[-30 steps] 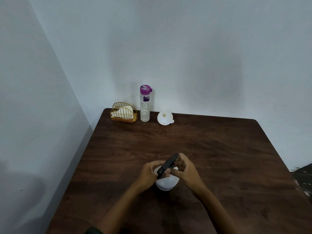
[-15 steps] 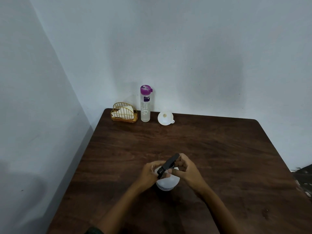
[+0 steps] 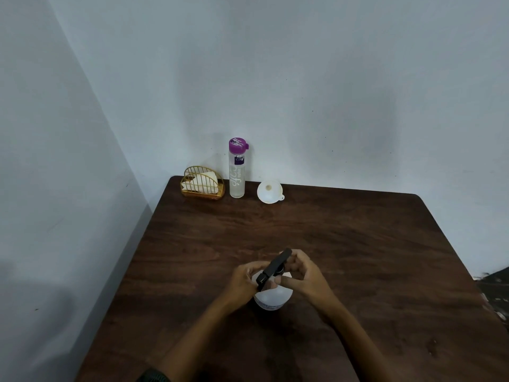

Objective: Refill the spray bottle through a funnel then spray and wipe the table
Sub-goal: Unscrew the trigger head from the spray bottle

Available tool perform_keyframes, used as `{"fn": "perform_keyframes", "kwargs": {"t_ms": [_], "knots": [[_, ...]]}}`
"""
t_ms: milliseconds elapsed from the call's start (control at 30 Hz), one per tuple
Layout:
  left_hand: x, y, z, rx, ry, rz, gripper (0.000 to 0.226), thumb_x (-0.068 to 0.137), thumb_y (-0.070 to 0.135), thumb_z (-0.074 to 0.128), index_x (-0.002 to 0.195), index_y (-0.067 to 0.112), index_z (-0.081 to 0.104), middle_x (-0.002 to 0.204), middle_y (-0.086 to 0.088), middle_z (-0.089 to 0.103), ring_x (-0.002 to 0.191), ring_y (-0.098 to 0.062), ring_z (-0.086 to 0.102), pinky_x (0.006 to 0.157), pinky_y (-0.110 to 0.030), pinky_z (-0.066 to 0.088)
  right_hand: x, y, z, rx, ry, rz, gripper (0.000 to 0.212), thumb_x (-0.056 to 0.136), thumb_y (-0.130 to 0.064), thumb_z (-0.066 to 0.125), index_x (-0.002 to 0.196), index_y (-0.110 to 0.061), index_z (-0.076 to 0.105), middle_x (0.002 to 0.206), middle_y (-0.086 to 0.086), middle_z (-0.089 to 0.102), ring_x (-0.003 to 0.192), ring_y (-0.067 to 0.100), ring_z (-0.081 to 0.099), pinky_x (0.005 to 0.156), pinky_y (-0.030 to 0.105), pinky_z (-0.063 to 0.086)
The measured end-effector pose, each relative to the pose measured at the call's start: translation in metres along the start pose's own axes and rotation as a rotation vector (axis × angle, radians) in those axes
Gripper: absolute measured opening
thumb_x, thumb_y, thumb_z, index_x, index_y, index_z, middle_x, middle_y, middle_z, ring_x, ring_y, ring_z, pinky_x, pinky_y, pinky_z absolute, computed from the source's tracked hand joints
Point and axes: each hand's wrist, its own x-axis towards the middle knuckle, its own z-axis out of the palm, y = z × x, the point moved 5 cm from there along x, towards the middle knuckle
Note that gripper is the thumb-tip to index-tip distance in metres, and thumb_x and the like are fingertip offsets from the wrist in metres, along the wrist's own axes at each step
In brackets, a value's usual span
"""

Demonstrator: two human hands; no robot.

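A white spray bottle (image 3: 271,299) with a black trigger head (image 3: 274,268) stands on the dark wooden table (image 3: 344,257), near the middle front. My left hand (image 3: 243,281) grips the bottle's shoulder on the left. My right hand (image 3: 301,275) holds the black spray head and its collar from the right. A white funnel (image 3: 269,191) lies on the table at the back. Beside it stands a clear water bottle with a purple cap (image 3: 237,169).
A gold wire holder with white napkins (image 3: 202,183) sits in the back left corner of the table. Walls close off the left and far sides. The table's right edge borders a dark floor area (image 3: 495,288).
Almost nothing differs; both hands stay on the spray bottle, with only a slight shift of the fingers around the black head.
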Motion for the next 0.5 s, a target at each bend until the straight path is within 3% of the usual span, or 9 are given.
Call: {"fn": "perform_keyframes", "kwargs": {"t_ms": [133, 267, 400, 500], "knots": [[0.0006, 0.0003, -0.0004, 0.005, 0.001, 0.003, 0.031, 0.074, 0.011, 0.076, 0.104, 0.016, 0.071, 0.104, 0.007, 0.071, 0.101, -0.007, 0.065, 0.083, -0.022, 0.052, 0.0023, -0.0047, -0.0005, -0.025, -0.001, -0.026, 0.027, 0.079, -0.010, 0.070, 0.103, -0.014, 0.060, 0.103, 0.004, 0.068, 0.095, 0.011, 0.065, 0.081, 0.021, 0.052], [0.0011, -0.0016, -0.0015, 0.018, 0.011, 0.007, 0.036, 0.073, 0.012, 0.078, 0.108, 0.015, 0.069, 0.107, 0.007, 0.070, 0.103, -0.008, 0.064, 0.088, -0.027, 0.053, 0.0013, -0.0020, -0.0029, -0.072, -0.044, -0.025, 0.029, 0.086, -0.011, 0.063, 0.114, -0.021, 0.062, 0.116, -0.001, 0.061, 0.102, 0.006, 0.060, 0.086, 0.018, 0.049], [0.0007, 0.0005, -0.0012, 0.027, 0.002, 0.008, 0.031, 0.073, 0.009, 0.077, 0.100, 0.023, 0.070, 0.100, 0.011, 0.071, 0.097, -0.002, 0.065, 0.080, -0.017, 0.052, -0.0002, 0.0003, -0.0016, -0.055, -0.059, 0.017, 0.029, 0.090, -0.011, 0.055, 0.115, -0.021, 0.062, 0.119, -0.001, 0.056, 0.106, 0.010, 0.057, 0.086, 0.023, 0.048], [0.0008, -0.0002, -0.0009, 0.019, -0.005, 0.017, 0.034, 0.074, 0.011, 0.077, 0.105, 0.020, 0.070, 0.105, 0.007, 0.071, 0.101, -0.006, 0.065, 0.085, -0.022, 0.053, -0.0013, -0.0023, 0.0004, -0.023, -0.022, 0.027, 0.037, 0.083, -0.012, 0.062, 0.116, -0.028, 0.059, 0.115, -0.008, 0.062, 0.105, 0.004, 0.059, 0.086, 0.021, 0.048]]}}
